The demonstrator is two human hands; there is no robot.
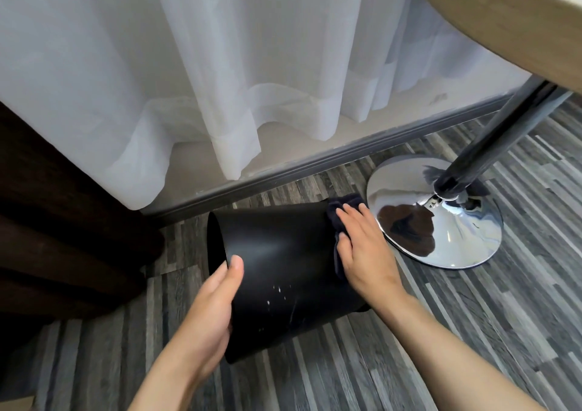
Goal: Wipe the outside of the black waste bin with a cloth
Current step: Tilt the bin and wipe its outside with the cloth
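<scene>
The black waste bin (283, 262) lies tipped on its side above the floor, its open mouth facing left and its base to the right. Small pale specks mark its lower side. My left hand (211, 313) grips the rim at the mouth, thumb on the outer wall. My right hand (362, 246) lies flat on a dark blue cloth (341, 204), pressing it against the bin's base end. Most of the cloth is hidden under the hand.
A chrome table base (441, 221) with its dark pole stands just right of the bin, under a wooden tabletop (510, 16). White sheer curtains (220, 64) hang behind, a dark curtain (63, 221) at the left. The floor (472, 332) is grey wood-pattern planks.
</scene>
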